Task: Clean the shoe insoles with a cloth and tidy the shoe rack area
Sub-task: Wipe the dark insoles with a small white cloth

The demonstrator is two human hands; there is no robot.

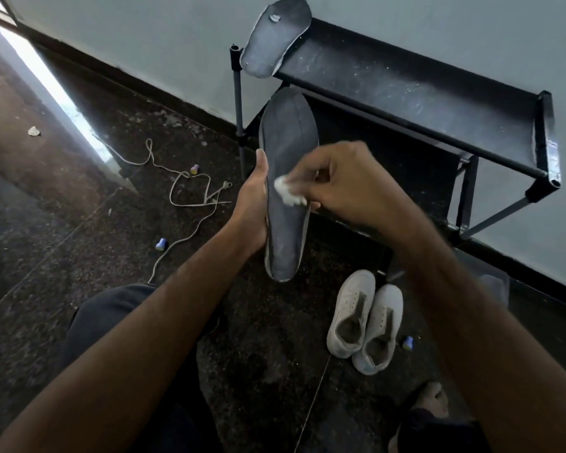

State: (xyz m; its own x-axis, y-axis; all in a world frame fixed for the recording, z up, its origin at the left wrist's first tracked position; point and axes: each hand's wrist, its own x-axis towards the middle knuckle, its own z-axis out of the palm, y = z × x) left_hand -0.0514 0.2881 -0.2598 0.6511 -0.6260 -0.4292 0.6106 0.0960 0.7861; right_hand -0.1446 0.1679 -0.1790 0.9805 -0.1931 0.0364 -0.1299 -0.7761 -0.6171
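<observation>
Left hand (254,204) props the insole (286,188) upright, fingers curled behind it, so the right hand's (343,181) pinched cloth (288,191) can rub its face.

My left hand (254,204) covers part of the held insole's (288,188) left edge; its fingers lie behind the insole, unseen. My right hand (340,184) is motion-blurred and hides most of the white cloth (286,192), probably a small wad. The second insole (275,40) on the shoe rack (406,89) is cut off at the top edge. The rack's lower shelf sits in shadow.
</observation>
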